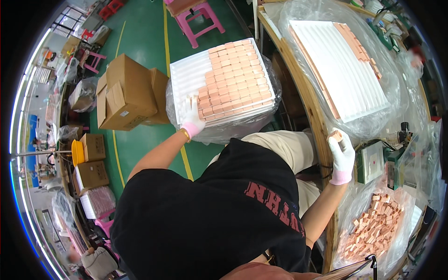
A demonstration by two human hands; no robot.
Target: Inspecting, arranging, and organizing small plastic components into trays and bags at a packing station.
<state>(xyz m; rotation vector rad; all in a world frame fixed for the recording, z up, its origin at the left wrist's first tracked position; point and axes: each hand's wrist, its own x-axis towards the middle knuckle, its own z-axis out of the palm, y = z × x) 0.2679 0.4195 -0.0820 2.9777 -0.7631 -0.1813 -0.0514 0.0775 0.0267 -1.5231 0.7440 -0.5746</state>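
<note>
A white ridged tray [186, 74] lies on a plastic-covered stack to my left, its right part filled with rows of small copper-coloured tube pieces [235, 77]. My left hand [192, 117], in a white glove with a pink cuff, rests at the tray's near left corner. Its fingers are stretched out beside the nearest pieces and nothing shows in them. Above the wooden bench edge, my gloved right hand [343, 156] pinches one small copper-coloured tube piece [336, 136] between thumb and fingers.
A second white tray [336, 70], edged with similar pieces, lies on plastic sheeting on the bench [311, 100]. Loose pieces [375, 228] form a heap nearer me. A green-and-white device [372, 162] stands between them. Cardboard boxes [126, 95] and a pink stool [200, 21] stand on the green floor.
</note>
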